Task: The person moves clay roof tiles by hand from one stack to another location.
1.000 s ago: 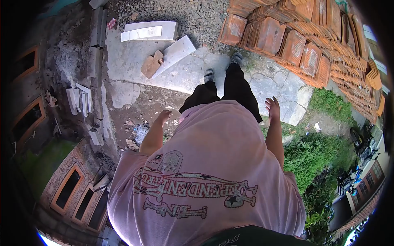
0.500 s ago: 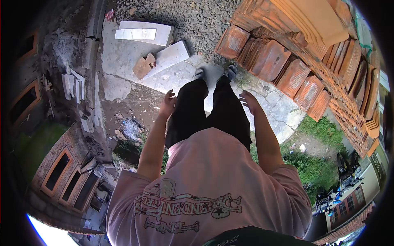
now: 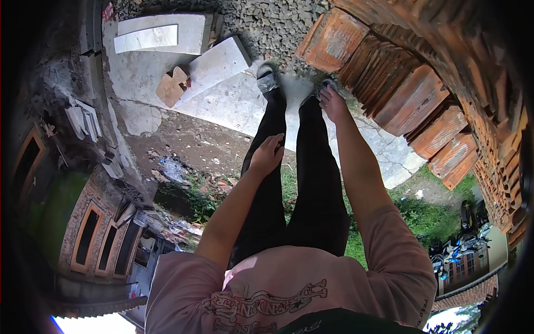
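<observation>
My left hand point(image 3: 268, 155) hangs over the dark trouser leg point(image 3: 260, 192), fingers apart, holding nothing. Farther forward, my right hand point(image 3: 332, 104) is stretched out above the other shoe, empty, with its fingers loosely spread. Nearest to it on that side are stacked orange roof tiles point(image 3: 410, 100). A grey shoe point(image 3: 267, 78) stands on the concrete ahead of my left hand. Beyond that lie a pale concrete block point(image 3: 219, 65) and a broken brown piece point(image 3: 171, 87).
Another pale slab point(image 3: 167, 34) lies at the upper left beside gravel point(image 3: 272, 28). Grass point(image 3: 428, 220) grows at the right. A brick wall with framed openings point(image 3: 86, 236) stands at the lower left, and parked motorbikes point(image 3: 464, 245) at the lower right.
Both my hands have reached forward, the left moving inward over the leg and the right towards the shoe. The view has shifted, and the tiles and slabs appear larger.
</observation>
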Action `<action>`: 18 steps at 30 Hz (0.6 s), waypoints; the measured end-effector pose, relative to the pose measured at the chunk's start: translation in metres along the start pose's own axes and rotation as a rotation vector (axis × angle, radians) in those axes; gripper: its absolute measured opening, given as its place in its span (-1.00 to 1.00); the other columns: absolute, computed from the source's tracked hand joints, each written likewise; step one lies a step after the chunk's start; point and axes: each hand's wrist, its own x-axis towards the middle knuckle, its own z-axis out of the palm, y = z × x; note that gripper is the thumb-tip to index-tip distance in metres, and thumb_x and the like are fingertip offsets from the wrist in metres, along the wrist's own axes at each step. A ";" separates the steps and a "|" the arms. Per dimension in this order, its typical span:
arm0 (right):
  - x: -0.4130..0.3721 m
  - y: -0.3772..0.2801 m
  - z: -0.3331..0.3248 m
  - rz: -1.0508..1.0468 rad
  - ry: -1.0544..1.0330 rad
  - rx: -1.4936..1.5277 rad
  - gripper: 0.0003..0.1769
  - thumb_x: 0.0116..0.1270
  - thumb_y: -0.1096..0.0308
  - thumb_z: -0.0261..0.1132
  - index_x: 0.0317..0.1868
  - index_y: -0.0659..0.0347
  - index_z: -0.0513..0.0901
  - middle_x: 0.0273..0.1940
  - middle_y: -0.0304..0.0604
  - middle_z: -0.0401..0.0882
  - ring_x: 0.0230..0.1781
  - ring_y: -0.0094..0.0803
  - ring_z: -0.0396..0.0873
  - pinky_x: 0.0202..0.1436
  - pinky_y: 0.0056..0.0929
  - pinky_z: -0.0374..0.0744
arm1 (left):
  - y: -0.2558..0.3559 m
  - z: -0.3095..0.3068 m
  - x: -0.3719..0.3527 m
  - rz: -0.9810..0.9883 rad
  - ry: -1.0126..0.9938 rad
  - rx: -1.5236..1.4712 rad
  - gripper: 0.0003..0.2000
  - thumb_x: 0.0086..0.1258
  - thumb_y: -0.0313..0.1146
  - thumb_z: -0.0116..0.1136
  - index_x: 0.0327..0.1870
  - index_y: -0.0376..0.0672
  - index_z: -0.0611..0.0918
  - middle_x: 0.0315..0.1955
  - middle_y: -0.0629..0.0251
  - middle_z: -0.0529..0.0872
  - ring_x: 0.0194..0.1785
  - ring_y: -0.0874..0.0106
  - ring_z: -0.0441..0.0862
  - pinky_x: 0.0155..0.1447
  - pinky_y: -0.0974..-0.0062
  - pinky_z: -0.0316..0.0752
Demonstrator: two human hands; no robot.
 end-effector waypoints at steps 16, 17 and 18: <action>0.165 -0.023 0.044 -0.124 0.291 0.807 -0.33 0.48 -0.21 0.14 0.40 0.04 0.41 0.41 -0.15 0.36 0.43 -0.13 0.31 0.47 -0.02 0.24 | -0.017 -0.004 0.055 -0.154 -0.054 0.232 -0.53 0.40 -0.33 0.16 0.34 -0.14 0.47 0.02 0.15 0.64 0.16 0.17 0.61 0.26 0.18 0.49; 0.166 -0.025 0.045 -0.165 0.274 0.842 -0.36 0.48 -0.21 0.13 0.36 0.02 0.45 0.36 -0.14 0.40 0.39 -0.14 0.35 0.43 -0.01 0.28 | -0.018 -0.002 0.054 -0.158 -0.058 0.230 -0.53 0.40 -0.33 0.16 0.34 -0.14 0.47 0.02 0.15 0.64 0.16 0.17 0.61 0.26 0.18 0.49; 0.166 -0.024 0.046 -0.205 0.254 0.875 -0.39 0.47 -0.21 0.12 0.32 0.01 0.49 0.32 -0.13 0.44 0.34 -0.15 0.38 0.39 0.00 0.33 | -0.019 -0.002 0.055 -0.184 -0.075 0.213 -0.54 0.42 -0.30 0.14 0.34 -0.14 0.47 0.05 0.15 0.62 0.19 0.17 0.59 0.28 0.17 0.46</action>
